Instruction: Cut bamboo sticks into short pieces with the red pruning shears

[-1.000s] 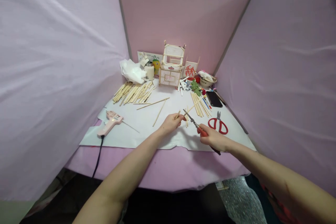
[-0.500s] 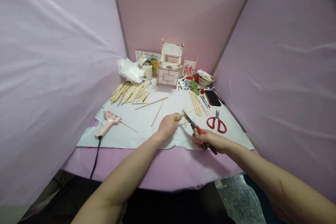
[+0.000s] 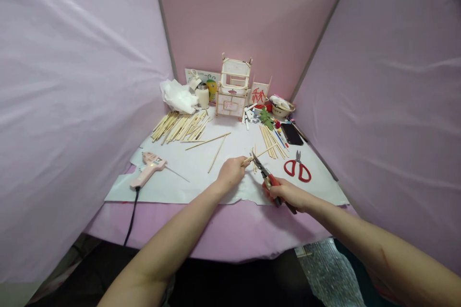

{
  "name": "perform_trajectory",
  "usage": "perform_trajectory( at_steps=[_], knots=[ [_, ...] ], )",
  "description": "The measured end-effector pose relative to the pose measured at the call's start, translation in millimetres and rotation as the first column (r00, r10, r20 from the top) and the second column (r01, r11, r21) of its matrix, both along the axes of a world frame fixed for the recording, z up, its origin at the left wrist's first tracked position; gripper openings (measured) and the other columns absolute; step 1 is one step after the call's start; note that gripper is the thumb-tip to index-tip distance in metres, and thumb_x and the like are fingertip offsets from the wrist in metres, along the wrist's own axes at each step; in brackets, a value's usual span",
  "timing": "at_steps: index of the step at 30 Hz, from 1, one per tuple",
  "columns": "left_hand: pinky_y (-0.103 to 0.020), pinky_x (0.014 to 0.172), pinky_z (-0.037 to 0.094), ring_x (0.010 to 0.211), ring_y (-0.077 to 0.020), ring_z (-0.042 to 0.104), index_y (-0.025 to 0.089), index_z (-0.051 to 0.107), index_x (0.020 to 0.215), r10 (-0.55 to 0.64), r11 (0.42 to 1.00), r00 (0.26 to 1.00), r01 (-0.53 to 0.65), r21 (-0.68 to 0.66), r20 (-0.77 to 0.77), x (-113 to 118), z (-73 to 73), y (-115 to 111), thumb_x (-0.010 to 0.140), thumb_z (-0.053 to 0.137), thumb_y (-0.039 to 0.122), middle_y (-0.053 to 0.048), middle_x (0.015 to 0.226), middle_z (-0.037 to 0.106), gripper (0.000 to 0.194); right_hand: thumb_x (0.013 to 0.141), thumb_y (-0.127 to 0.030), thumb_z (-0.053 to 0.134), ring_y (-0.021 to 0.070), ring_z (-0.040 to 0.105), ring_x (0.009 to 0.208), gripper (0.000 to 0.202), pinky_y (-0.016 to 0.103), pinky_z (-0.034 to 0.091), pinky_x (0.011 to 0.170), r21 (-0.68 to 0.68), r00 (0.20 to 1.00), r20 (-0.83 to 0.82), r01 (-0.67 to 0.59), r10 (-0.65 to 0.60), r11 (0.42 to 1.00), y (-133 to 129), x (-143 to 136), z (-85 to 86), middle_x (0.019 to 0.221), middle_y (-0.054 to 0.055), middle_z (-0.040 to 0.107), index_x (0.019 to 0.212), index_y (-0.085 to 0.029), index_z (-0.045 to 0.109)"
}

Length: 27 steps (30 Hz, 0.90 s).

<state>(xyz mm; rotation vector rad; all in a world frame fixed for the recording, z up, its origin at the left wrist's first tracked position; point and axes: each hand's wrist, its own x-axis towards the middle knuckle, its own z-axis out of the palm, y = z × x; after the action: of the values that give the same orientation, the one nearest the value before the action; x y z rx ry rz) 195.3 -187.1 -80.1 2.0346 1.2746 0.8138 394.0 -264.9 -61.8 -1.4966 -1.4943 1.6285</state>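
Observation:
My left hand is closed around a thin wooden stick, which points up and to the right. In my right hand are red-handled pliers, their jaws around the stick just beyond my left fingertips. Short stick pieces lie on the white sheet under the jaws. A bundle of sticks lies behind and to the right, and red scissors rest right of the pliers.
Many sticks and a pink glue gun are at the left. A stick frame, a jar, a bowl and a phone stand or lie farther back.
The handles of the pliers have come closer together as my right hand squeezed and shifted slightly left. My left hand has barely moved.

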Motion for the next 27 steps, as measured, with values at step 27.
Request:
perform_trajectory(
  at_steps=[27],
  knots=[
    [-0.024, 0.058, 0.030, 0.058, -0.0105, 0.034, 0.016, 0.058, 0.099, -0.157, 0.969, 0.805, 0.238, -0.069, 0.573, -7, 3.3, 8, 0.091, 0.044, 0.047, 0.005, 0.063, 0.036, 0.035, 0.072, -0.018, 0.050, 0.0135, 0.044, 0.067, 0.027, 0.026, 0.035, 0.061, 0.262, 0.998, -0.018, 0.070, -0.068, 0.963, -18, 1, 1.8, 0.081, -0.001, 0.049, 0.099, -0.020, 0.048]
  ],
)
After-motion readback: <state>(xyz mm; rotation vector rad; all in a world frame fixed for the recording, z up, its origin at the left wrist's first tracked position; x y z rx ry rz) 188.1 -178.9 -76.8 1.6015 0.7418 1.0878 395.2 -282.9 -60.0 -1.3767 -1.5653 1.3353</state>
